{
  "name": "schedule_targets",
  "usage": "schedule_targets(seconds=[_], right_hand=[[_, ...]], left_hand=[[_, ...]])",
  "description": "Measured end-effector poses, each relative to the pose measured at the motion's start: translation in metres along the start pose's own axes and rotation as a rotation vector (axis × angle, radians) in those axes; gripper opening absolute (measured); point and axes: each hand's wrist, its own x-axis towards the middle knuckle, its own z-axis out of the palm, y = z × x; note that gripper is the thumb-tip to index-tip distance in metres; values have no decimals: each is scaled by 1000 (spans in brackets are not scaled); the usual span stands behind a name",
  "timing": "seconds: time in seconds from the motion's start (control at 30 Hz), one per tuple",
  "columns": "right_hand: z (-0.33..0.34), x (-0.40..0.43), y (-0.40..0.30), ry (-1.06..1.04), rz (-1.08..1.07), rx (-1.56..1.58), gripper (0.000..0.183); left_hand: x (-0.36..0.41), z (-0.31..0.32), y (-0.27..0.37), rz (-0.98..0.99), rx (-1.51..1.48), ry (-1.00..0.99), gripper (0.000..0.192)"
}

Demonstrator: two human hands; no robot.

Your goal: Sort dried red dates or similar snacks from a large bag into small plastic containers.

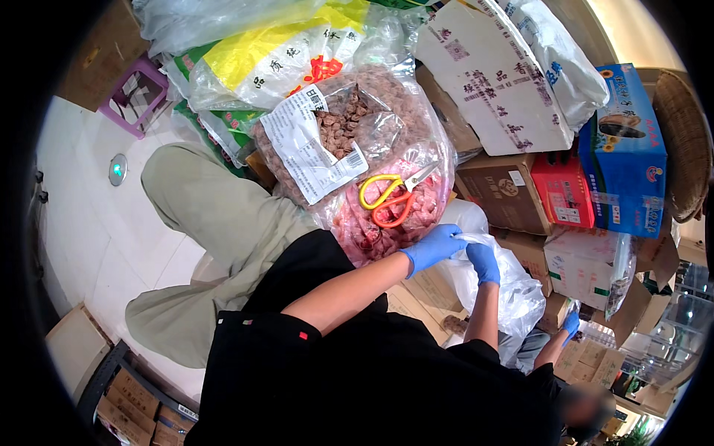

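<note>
My blue-gloved left hand (pixel 435 248) pinches the gathered edge of a translucent plastic bag (pixel 516 295). Close beside it, my right hand (pixel 483 263), also in a blue glove, grips the same edge. The bag hangs crumpled below and to the right of my hands; its contents cannot be made out. Scissors (pixel 394 198) with one yellow and one red handle lie slightly parted on a clear bag of pink pieces (pixel 385 242), just above my left hand. Against that leans a large clear bag of brown dried fruit (pixel 343 131) with a white printed label.
Cartons, including a brown box (pixel 502 192), a red box (pixel 560 189) and a blue box (pixel 625 150), are stacked at right beside a white foam box (pixel 496 78). A purple stool (pixel 136 95) stands upper left. Another person's gloved hand (pixel 571 325) is at lower right.
</note>
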Motion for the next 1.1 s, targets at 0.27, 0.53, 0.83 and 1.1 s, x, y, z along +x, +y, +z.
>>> schedule_targets(seconds=[0.27,0.53,0.83,1.1], right_hand=[[44,74,39,741,62,1060,35],[33,125,23,635,117,824,29],[-32,132,13,678,12,915,33],[-38,86,29,575,-65,1303,39]], left_hand=[[-4,-36,9,112,79,203,31],[-39,-53,26,204,181,212,24],[-59,-74,28,363,287,165,20],[-70,-110,42,597,306,165,21]])
